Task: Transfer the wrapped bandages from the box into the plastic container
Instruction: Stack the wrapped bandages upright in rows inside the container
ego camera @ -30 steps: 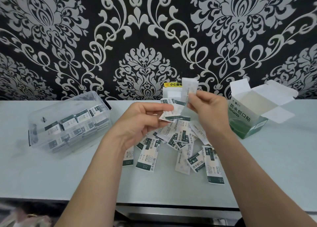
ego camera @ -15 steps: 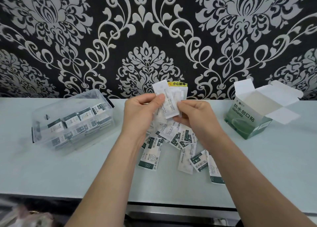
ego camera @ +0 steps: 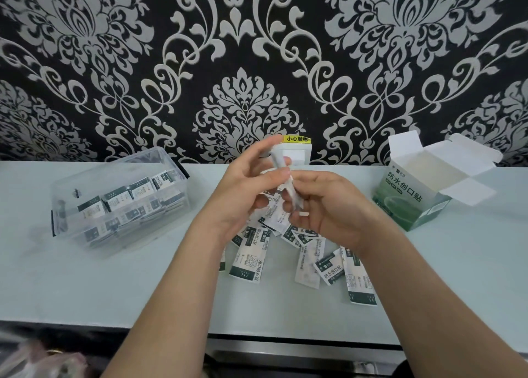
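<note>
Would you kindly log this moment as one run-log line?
left hand: pinches wrapped bandages | right hand: grips same bandages | loose bandages: on table | plastic container: part-filled | box: open

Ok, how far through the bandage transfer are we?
Done: the container holds rows of bandages, and the open box looks emptied. In hand: the left hand and right hand pinch a small stack together. Left: the loose pile on the table goes into the container.
</note>
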`<action>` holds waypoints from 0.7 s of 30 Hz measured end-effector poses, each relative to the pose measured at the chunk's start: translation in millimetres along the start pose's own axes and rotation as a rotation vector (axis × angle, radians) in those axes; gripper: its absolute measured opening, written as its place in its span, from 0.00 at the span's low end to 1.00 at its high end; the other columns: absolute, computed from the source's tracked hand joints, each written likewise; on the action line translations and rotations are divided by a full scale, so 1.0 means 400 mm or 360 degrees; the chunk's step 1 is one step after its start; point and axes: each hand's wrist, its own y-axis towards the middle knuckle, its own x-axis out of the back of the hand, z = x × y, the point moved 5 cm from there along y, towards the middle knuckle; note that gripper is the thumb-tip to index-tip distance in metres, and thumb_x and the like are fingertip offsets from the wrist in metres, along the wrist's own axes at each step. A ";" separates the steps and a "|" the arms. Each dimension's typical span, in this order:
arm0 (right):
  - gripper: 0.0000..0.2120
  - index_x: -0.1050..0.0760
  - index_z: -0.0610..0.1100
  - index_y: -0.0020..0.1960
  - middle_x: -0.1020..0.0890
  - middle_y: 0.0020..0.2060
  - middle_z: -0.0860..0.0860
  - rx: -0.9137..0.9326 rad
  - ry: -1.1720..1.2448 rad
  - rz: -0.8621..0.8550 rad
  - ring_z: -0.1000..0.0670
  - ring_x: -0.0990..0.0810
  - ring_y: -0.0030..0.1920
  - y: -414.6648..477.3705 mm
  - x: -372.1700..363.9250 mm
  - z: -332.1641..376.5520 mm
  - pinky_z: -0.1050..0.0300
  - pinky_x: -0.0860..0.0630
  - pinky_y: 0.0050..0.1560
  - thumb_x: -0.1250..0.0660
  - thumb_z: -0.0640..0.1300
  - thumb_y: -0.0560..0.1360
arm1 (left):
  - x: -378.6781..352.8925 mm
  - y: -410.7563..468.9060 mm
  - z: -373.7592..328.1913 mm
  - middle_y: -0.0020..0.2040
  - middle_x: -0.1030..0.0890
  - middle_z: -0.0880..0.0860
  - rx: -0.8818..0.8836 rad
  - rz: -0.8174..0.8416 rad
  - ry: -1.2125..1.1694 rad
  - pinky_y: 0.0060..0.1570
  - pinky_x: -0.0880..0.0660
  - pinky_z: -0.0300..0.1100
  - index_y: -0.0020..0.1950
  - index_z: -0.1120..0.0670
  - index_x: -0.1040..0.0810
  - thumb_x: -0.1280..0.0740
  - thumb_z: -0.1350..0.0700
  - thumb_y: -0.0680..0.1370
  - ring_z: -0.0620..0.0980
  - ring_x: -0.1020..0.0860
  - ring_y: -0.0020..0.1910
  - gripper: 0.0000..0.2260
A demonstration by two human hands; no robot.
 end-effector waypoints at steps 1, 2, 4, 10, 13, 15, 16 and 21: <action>0.12 0.21 0.39 0.51 0.24 0.31 0.48 -0.0036 0.0102 0.0049 0.52 0.27 0.31 -0.002 -0.004 0.000 0.63 0.29 0.30 0.44 0.37 0.81 | -0.007 -0.004 -0.004 0.56 0.19 0.52 -0.0011 0.0128 -0.0073 0.30 0.38 0.36 0.67 0.43 0.26 0.29 0.60 0.74 0.43 0.27 0.36 0.23; 0.12 0.21 0.40 0.48 0.27 0.30 0.49 -0.0064 0.0162 0.0087 0.54 0.30 0.30 -0.004 -0.008 0.001 0.65 0.32 0.28 0.43 0.37 0.81 | -0.012 -0.007 -0.009 0.55 0.18 0.53 -0.0043 0.0198 -0.0083 0.30 0.39 0.36 0.67 0.43 0.26 0.29 0.58 0.74 0.42 0.28 0.35 0.23; 0.11 0.23 0.42 0.44 0.30 0.29 0.50 -0.0123 0.0216 0.0127 0.55 0.34 0.28 -0.007 -0.013 -0.003 0.67 0.38 0.26 0.43 0.38 0.80 | -0.016 -0.008 -0.019 0.49 0.18 0.55 -0.0113 0.0150 -0.0001 0.28 0.37 0.32 0.66 0.45 0.26 0.28 0.58 0.73 0.42 0.28 0.33 0.22; 0.21 0.23 0.41 0.56 0.26 0.33 0.48 -0.0285 0.0000 0.0129 0.54 0.33 0.28 -0.015 0.004 -0.013 0.66 0.36 0.23 0.43 0.57 0.81 | -0.007 0.010 -0.013 0.38 0.19 0.53 -0.0206 -0.0122 0.0353 0.32 0.25 0.34 0.50 0.56 0.19 0.29 0.64 0.74 0.44 0.21 0.34 0.06; 0.20 0.20 0.42 0.50 0.27 0.32 0.50 -0.0231 -0.0491 -0.0004 0.54 0.33 0.29 -0.027 0.039 -0.004 0.64 0.36 0.25 0.42 0.57 0.80 | -0.014 0.021 0.009 0.38 0.19 0.52 -0.0177 -0.0112 0.0757 0.37 0.24 0.43 0.48 0.55 0.18 0.33 0.57 0.79 0.47 0.23 0.35 0.04; 0.18 0.21 0.43 0.47 0.28 0.31 0.50 -0.0152 -0.0792 -0.0235 0.55 0.33 0.27 -0.031 0.072 0.007 0.65 0.37 0.25 0.43 0.53 0.82 | -0.017 0.028 0.029 0.43 0.20 0.51 -0.0133 -0.0164 0.1340 0.44 0.24 0.49 0.52 0.51 0.20 0.36 0.50 0.80 0.48 0.24 0.40 0.08; 0.18 0.21 0.41 0.48 0.28 0.31 0.49 -0.0117 -0.0870 -0.0378 0.55 0.33 0.26 -0.030 0.092 0.012 0.65 0.37 0.24 0.44 0.51 0.83 | -0.018 0.028 0.042 0.48 0.21 0.50 -0.0058 -0.0184 0.1658 0.47 0.25 0.49 0.56 0.49 0.21 0.35 0.46 0.79 0.48 0.24 0.45 0.11; 0.20 0.23 0.33 0.53 0.23 0.30 0.48 -0.0098 -0.1055 -0.0672 0.53 0.29 0.26 -0.031 0.134 0.021 0.62 0.35 0.26 0.46 0.48 0.84 | -0.031 0.027 0.096 0.58 0.22 0.51 0.0188 -0.0204 0.2059 0.54 0.28 0.46 0.65 0.50 0.26 0.28 0.44 0.73 0.53 0.26 0.58 0.23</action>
